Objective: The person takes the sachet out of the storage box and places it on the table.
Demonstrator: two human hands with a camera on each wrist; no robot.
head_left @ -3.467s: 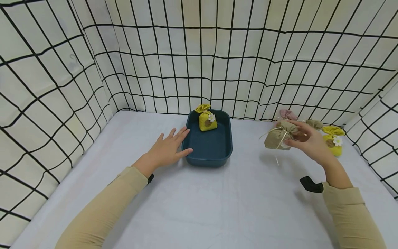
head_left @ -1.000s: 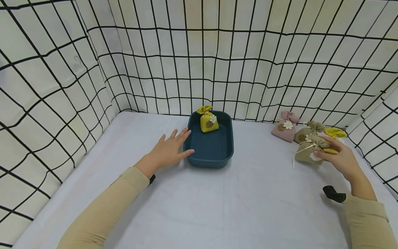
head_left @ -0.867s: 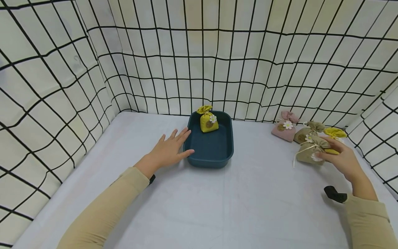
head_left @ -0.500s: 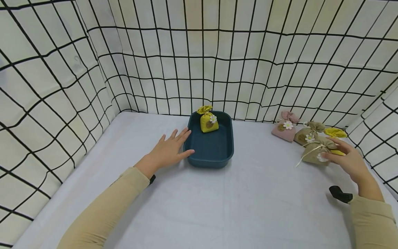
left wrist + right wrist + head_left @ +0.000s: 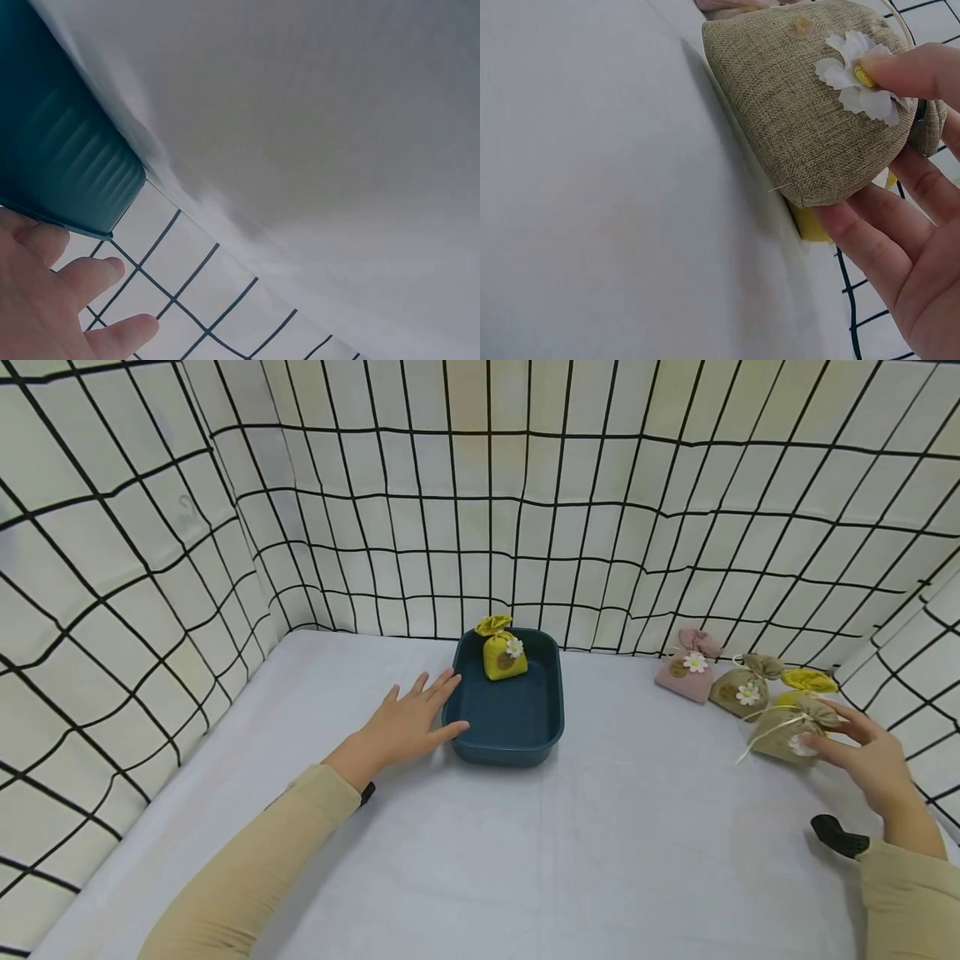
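My right hand [image 5: 870, 756] pinches a beige burlap sachet [image 5: 787, 735] by its side, thumb on the white flower, as the right wrist view shows. A thin white drawstring trails from its gathered neck. Behind it, partly covered, stands a yellow sachet [image 5: 808, 680]; a second beige sachet [image 5: 741, 687] and a pink sachet [image 5: 686, 672] stand to its left. My left hand [image 5: 405, 722] lies with fingers spread at the left rim of a dark teal basin [image 5: 506, 727]. Inside the basin, toward the back, sits another yellow sachet [image 5: 501, 656] with a white flower.
A white cloth [image 5: 585, 852] covers the table. Black wire grid panels [image 5: 487, 493] over white backing rise along the back and both sides; the right panel [image 5: 930, 718] is close to the right hand.
My right hand has carried the beige sachet rightward, from left of the pink sachet to in front of the yellow one. The left hand and basin stay in place.
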